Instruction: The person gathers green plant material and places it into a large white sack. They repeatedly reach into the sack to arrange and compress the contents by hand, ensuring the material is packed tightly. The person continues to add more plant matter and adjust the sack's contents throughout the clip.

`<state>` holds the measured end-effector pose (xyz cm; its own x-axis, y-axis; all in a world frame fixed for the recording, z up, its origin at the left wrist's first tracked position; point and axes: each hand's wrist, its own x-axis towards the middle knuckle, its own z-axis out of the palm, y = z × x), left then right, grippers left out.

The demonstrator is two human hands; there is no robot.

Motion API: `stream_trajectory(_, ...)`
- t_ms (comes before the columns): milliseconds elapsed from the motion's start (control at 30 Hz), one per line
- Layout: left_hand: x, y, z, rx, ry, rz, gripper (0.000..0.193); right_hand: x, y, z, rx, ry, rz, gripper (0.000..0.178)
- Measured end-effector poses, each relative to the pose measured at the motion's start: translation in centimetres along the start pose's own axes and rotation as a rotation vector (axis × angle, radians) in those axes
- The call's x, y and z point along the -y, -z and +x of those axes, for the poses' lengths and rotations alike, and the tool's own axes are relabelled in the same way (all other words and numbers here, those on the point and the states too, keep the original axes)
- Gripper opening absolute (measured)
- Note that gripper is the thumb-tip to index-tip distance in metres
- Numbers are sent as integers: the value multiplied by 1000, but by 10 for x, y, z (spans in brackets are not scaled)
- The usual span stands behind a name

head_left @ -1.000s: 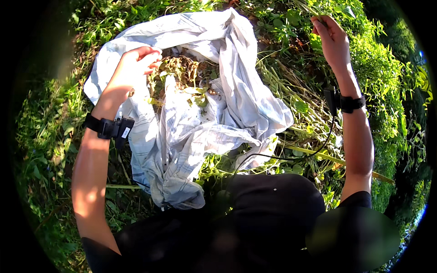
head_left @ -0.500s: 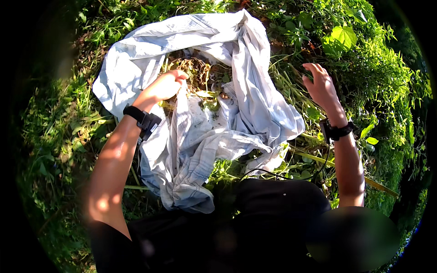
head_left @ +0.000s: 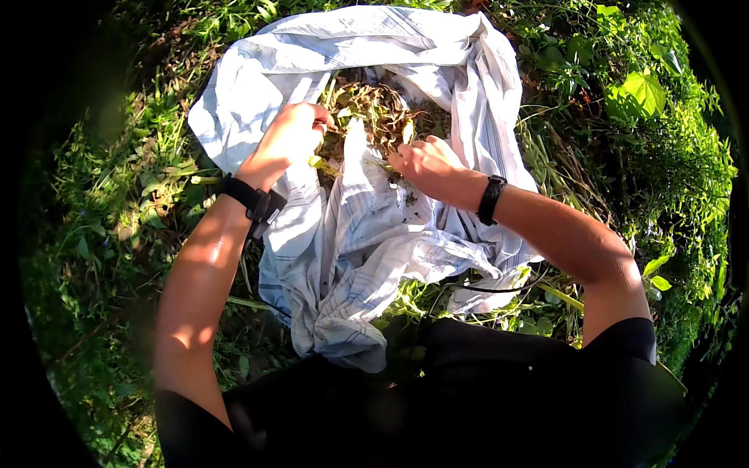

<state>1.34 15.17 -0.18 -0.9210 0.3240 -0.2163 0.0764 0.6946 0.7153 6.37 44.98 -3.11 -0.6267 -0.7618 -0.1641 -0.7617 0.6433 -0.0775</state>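
From where I stand, starting at the left, low green plants (head_left: 86,203) crowd up beside a bare forearm with a black wrist strap (head_left: 248,198). The left hand (head_left: 295,131) reaches over the pale, faintly striped cloth (head_left: 382,48), its fingers curled at the near-left edge of the withered plant matter (head_left: 376,108). I can't tell whether they have hold of any of it, since the fingertips are mostly hidden. The brown, crumpled heap lies in the middle, with cloth bunched around it and a ridge of fabric rising towards it between the two hands. To handle such brittle stuff well, I'd say, use light fingertips — a hard squeeze would likely crumble it — and keep the knuckles from dragging the folds over it. Just right of that ridge, the right hand (head_left: 431,165) has its fingers bent in close by a small yellowish leaf (head_left: 408,131); whether it pinches anything I can't make out. Low, level wrists would suit it best — less scatter onto the stems (head_left: 560,168) outside the cloth, further right.
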Motion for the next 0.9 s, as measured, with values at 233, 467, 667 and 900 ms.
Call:
stream_trajectory(233,32,5,0,235,-318,3,34,-41,40,-27,-260,-246,505,19)
stream_trajectory(467,51,-16,-30,178,-605,197,36,-79,40,-16,-309,-812,1269,16)
stream_trajectory(667,21,19,-18,181,-108,217,26,-98,65,-10,-468,-770,1532,21)
stream_trajectory(900,47,102,-43,-75,-172,337,24,-82,119,25,-261,-476,1717,18)
